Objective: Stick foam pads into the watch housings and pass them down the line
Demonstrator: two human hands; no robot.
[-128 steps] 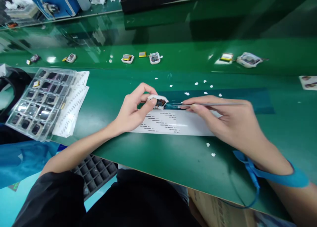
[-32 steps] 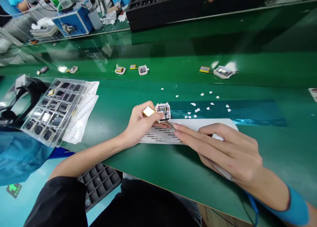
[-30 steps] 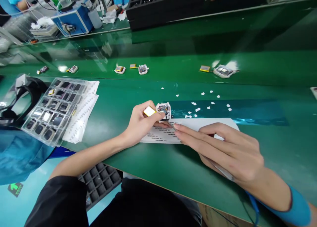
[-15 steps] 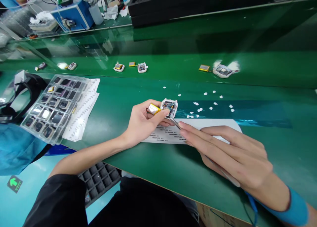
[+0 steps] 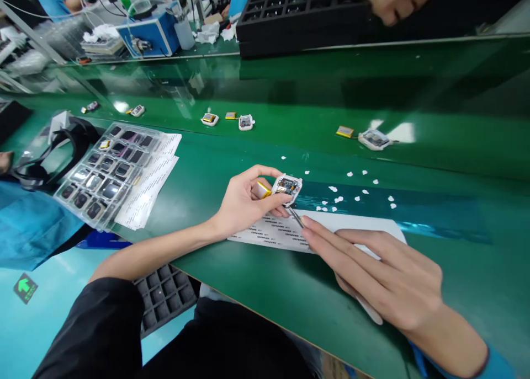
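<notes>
My left hand (image 5: 244, 199) is closed round a white smartwatch case (image 5: 289, 187) with its circuit board showing. A yellow-edged battery (image 5: 263, 190) sticks out beside the case, between the fingers. My right hand (image 5: 385, 274) grips metal tweezers (image 5: 297, 218) like a pen, their tips at the lower edge of the case by my left thumb. Whether the tips pinch anything is too small to tell. Below both hands lies a white label sheet (image 5: 273, 233) with rows of black print. Small white pieces (image 5: 333, 189) are scattered on a blue film strip (image 5: 439, 213) and the bench just beyond.
Along the back channel sit open watch cases (image 5: 374, 139) with batteries (image 5: 344, 132). A clear tray (image 5: 95, 181) of watch parts lies at left on printed sheets (image 5: 159, 172), near a black strap-like object (image 5: 77, 139). Another person's hand (image 5: 397, 1) hangs by a black tray (image 5: 290, 34).
The view has shifted, so the bench items appear moved. The other person's hand reaches further in at the top. My hands keep hold of the watch case and tweezers, the case slightly turned.
</notes>
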